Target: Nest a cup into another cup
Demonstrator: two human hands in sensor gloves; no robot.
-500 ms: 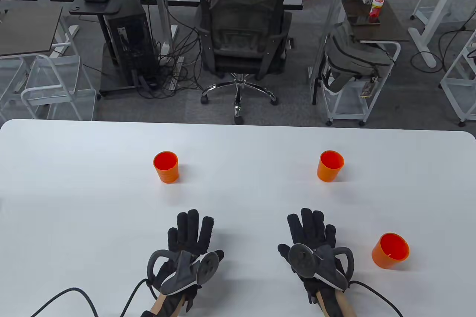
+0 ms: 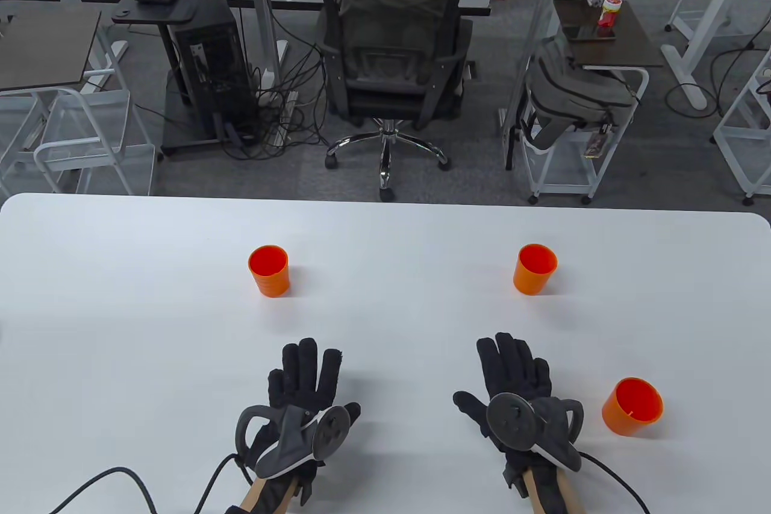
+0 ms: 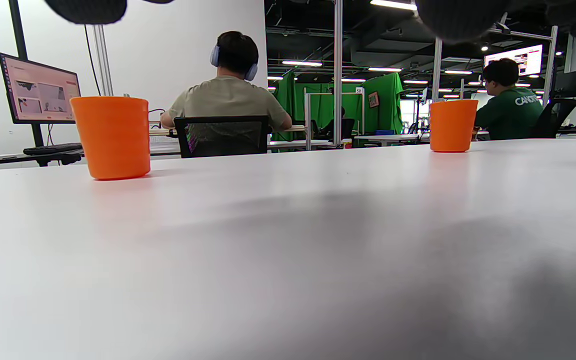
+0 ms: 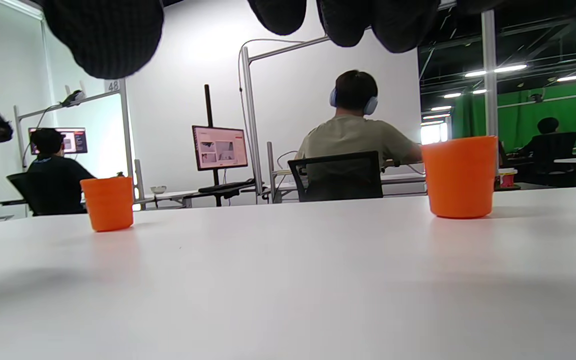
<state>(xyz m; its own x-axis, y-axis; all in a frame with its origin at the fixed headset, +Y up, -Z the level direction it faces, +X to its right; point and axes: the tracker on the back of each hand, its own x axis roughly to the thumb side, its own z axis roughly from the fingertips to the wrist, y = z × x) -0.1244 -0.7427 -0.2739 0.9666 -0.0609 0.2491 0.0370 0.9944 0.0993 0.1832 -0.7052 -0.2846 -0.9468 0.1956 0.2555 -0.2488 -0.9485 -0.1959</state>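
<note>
Three orange cups stand upright on the white table. The far left cup shows in the left wrist view and the right wrist view. The far right cup shows in the left wrist view and the right wrist view. The near right cup stands just right of my right hand. My left hand lies flat near the front edge, fingers spread, holding nothing. My right hand is open too, fingers close together, empty. Its fingertips hang in from the top.
Beyond the table's far edge are an office chair with a seated person, a computer cart, and a cart with a backpack. Glove cables trail off the front edge.
My right hand has shifted slightly right toward the near right cup and drawn its fingers together. My left hand has barely moved.
</note>
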